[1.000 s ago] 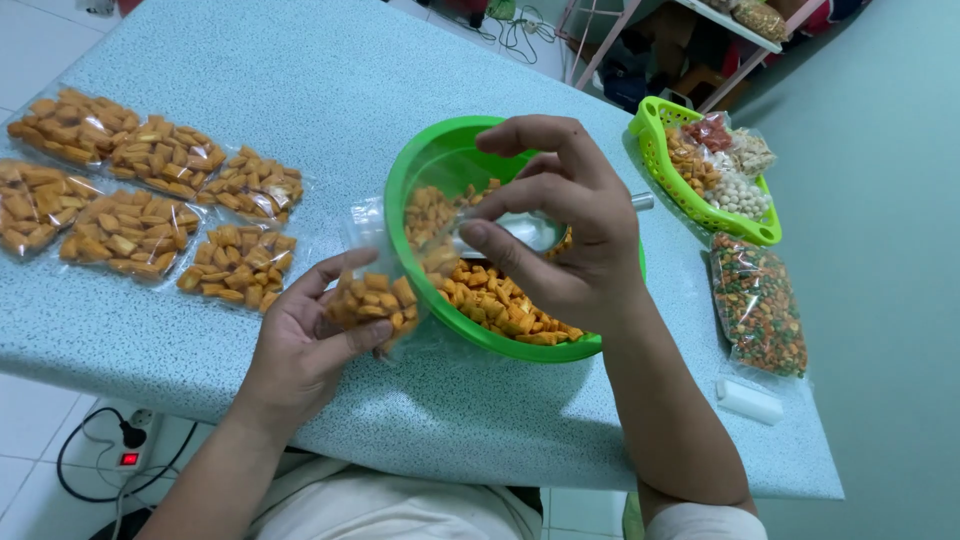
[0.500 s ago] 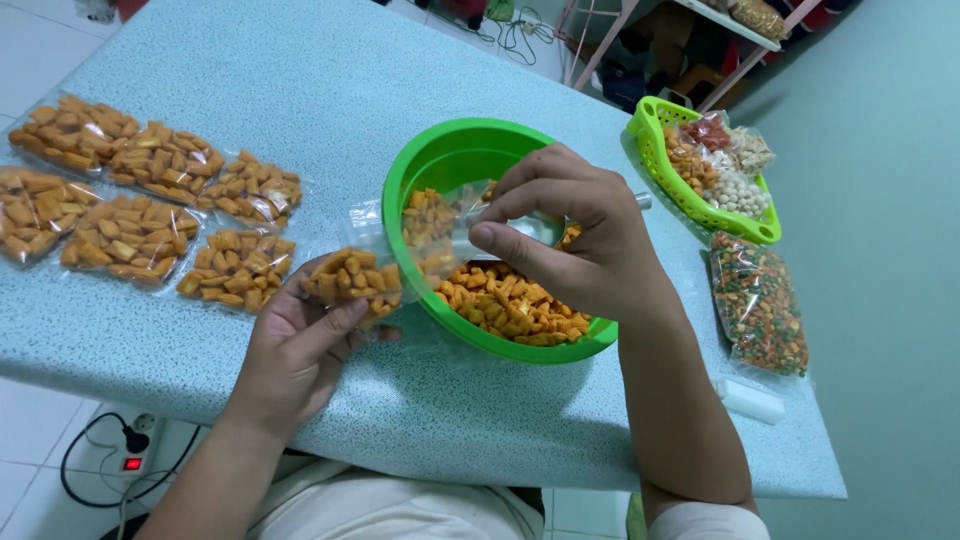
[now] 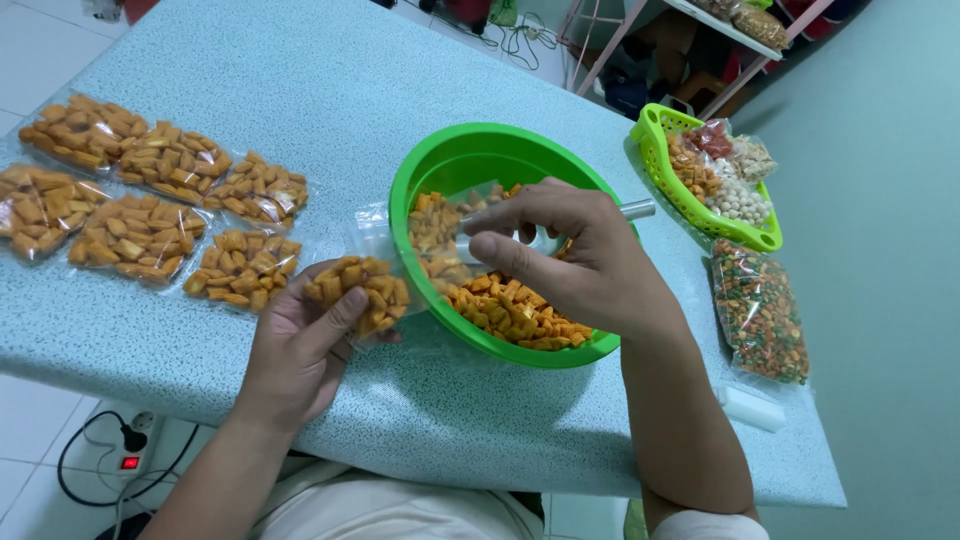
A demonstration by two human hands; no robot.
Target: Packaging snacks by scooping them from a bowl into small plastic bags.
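My left hand (image 3: 300, 345) cradles a small clear plastic bag (image 3: 362, 290) partly filled with orange snack pieces, held at the near-left rim of a green bowl (image 3: 470, 160). My right hand (image 3: 575, 255) is over the bowl, fingers pinched around a metal scoop (image 3: 638, 209) whose handle sticks out to the right, and it touches the bag's open mouth. Loose orange snack pieces (image 3: 515, 312) lie in the bowl's near side. The scoop's cup is mostly hidden by my fingers.
Several filled clear bags of the same snacks (image 3: 150, 205) lie flat on the left of the speckled blue table (image 3: 300, 90). A lime green basket (image 3: 700, 215) with mixed snack packets and a bag of mixed nuts (image 3: 760, 310) sit at the right, a small white item (image 3: 750, 405) beyond them.
My right hand has lowered from above the bowl down to the bag's mouth. My left hand has shifted the bag slightly, and more pieces sit in it.
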